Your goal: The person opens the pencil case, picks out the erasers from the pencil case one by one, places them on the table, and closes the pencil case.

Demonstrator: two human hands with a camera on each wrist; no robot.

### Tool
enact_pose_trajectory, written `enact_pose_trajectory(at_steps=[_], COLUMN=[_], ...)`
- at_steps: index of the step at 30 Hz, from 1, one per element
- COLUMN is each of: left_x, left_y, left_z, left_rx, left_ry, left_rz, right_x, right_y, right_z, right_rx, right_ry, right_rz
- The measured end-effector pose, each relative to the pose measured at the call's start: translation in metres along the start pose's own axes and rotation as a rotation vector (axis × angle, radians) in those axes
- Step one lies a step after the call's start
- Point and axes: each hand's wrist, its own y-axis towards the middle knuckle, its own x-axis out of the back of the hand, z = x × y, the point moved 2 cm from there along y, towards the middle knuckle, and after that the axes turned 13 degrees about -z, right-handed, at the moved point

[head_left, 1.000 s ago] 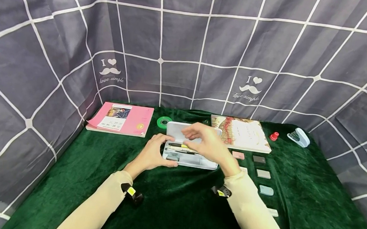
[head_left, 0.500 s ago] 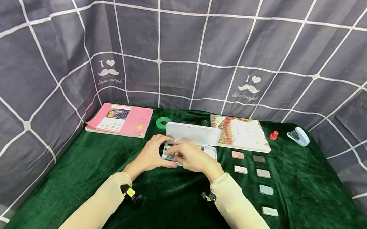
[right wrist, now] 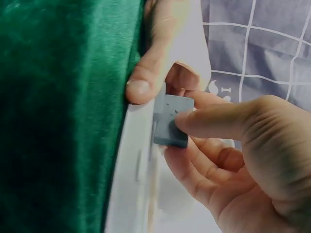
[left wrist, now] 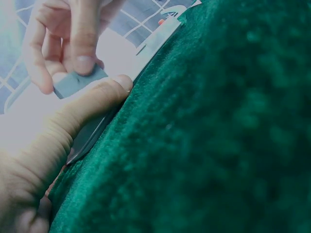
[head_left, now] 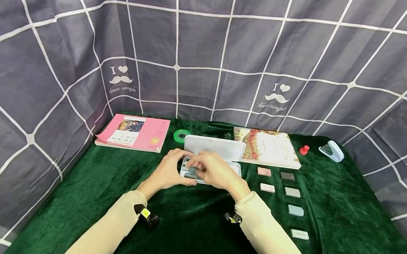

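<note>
Right hand (head_left: 215, 173) pinching grey eraser (right wrist: 170, 120) over open pencil case (head_left: 212, 147); left hand (head_left: 169, 171) gripping case's left end. Six erasers (head_left: 285, 191) waiting on right.

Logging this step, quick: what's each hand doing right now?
Left hand: grips the pencil case edge.
Right hand: fingers pinch a grey-blue eraser over the case.

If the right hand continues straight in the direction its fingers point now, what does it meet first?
Probably the left hand: the right hand, pinching a grey-blue eraser, points left across the open pencil case, where the left thumb is close; depth is unclear.
</note>
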Motion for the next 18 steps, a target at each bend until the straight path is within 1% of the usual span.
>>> enact_pose_trajectory(at_steps=[5,10,14,18], left_x=[-0.001,-0.002,-0.002,-0.001], left_y=[0.001,0.000,-0.001,-0.001], left_z=[-0.002,-0.002,-0.001,-0.001], left_rx=[-0.006,-0.010,-0.001,0.003], left_ry=[-0.001,-0.006,0.003,0.012], left_rz=[-0.003,-0.006,-0.014,-0.015], right_x=[0.018,0.044,0.071,0.102], right_y=[-0.002,-0.007,-0.016,-0.033], right_z=[0.005,0.007,0.002,-0.008], right_rx=[0.016,0.009,0.029,0.024], right_ry=[0.001,0.034,-0.031,-0.088], right_rz=[-0.055,-0.089,-0.152,-0.196])
